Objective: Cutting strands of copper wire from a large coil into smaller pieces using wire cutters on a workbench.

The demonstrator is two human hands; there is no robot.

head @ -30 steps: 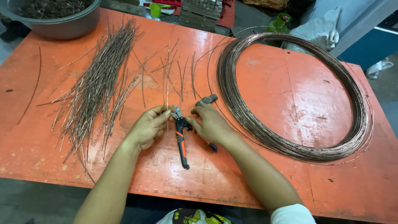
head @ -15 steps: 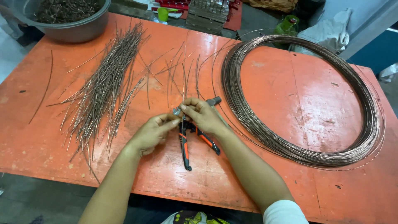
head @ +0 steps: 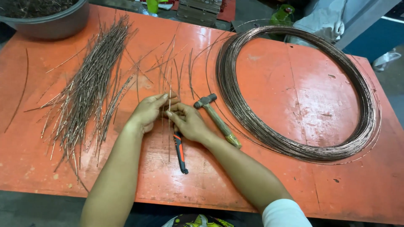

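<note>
I have both hands at the middle of the orange table [head: 294,105], my left hand [head: 149,111] and right hand [head: 187,122] each pinching 1 thin cut wire piece [head: 169,90] that runs toward 12 o'clock between the fingertips. I judge it light, stiff yet bendable, slick and sharp at its cut ends, so it is best taken near the middle. I count 1 large wire coil [head: 294,90] at 3 o'clock, 1 hammer [head: 216,120] just beside my right hand, 1 pair of red-handled pliers [head: 181,153] at 6 o'clock, 1 heap of cut wires [head: 90,84], too many to count, at 9 o'clock, and 1 grey bowl [head: 50,23] at 10 o'clock.
</note>
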